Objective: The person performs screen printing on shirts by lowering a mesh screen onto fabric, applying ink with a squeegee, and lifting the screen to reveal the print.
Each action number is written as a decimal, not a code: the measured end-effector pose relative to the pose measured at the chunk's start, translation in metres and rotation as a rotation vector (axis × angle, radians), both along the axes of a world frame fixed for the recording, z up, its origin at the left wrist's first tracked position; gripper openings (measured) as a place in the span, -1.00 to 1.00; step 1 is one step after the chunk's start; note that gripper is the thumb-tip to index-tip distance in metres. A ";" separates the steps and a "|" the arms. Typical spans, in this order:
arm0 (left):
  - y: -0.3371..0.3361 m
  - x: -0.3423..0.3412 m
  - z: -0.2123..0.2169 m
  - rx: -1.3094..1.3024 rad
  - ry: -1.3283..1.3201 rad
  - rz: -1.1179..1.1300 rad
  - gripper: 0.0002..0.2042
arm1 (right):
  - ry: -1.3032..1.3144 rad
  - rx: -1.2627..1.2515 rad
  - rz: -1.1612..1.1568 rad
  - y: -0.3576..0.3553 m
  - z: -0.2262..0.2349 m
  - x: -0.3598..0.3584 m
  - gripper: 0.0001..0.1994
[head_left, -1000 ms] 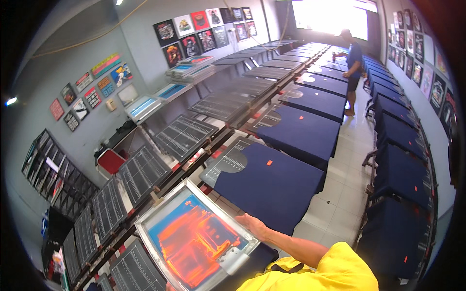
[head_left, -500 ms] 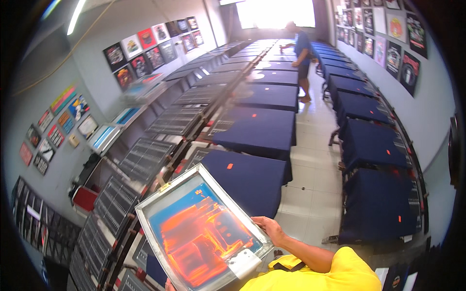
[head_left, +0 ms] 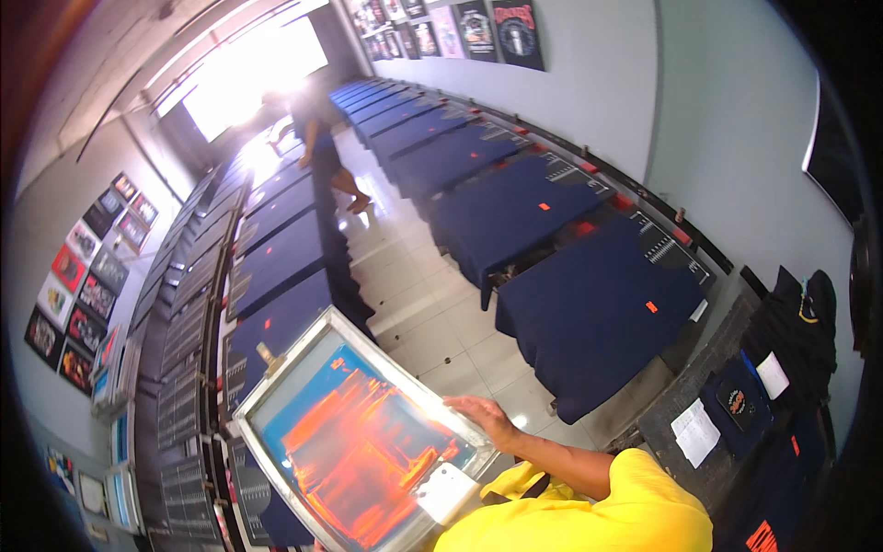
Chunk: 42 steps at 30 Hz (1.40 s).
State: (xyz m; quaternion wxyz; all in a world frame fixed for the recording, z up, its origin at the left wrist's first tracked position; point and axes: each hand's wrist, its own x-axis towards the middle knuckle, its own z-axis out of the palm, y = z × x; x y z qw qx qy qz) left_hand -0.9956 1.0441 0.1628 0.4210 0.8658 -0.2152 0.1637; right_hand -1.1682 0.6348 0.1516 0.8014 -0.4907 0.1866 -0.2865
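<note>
Bright far window (head_left: 248, 72), pale grey walls (head_left: 598, 101) hung with prints (head_left: 518, 35), glossy tiled floor (head_left: 469, 327)

View: swung rightward, room leaning left.
Orange-smeared blue screen in a silver rectangular frame (head_left: 368, 442): now backed along the right edge mostly by white-tiled floor (head_left: 487, 354), earlier by navy cloth.
Right-hand row of navy-draped boards (head_left: 589, 322): nearer centre.
Dark tabletop (head_left: 657, 432) with white papers (head_left: 696, 434): come into view.
Red chair: gone.

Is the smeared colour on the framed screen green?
No, the smears across the middle of the framed screen are bright orange.
</note>
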 end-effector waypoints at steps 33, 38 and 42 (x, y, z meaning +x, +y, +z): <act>-0.751 -0.019 -0.012 0.206 0.854 -1.643 -0.60 | 0.191 0.061 -1.845 -0.082 -0.001 -0.181 -0.48; -0.797 -0.055 -0.012 0.220 0.905 -1.785 -0.62 | 0.229 0.146 -1.982 -0.102 0.004 -0.192 -0.57; -0.818 -0.083 -0.009 0.263 0.943 -1.752 -0.62 | 0.222 0.163 -2.010 -0.117 0.004 -0.206 -0.59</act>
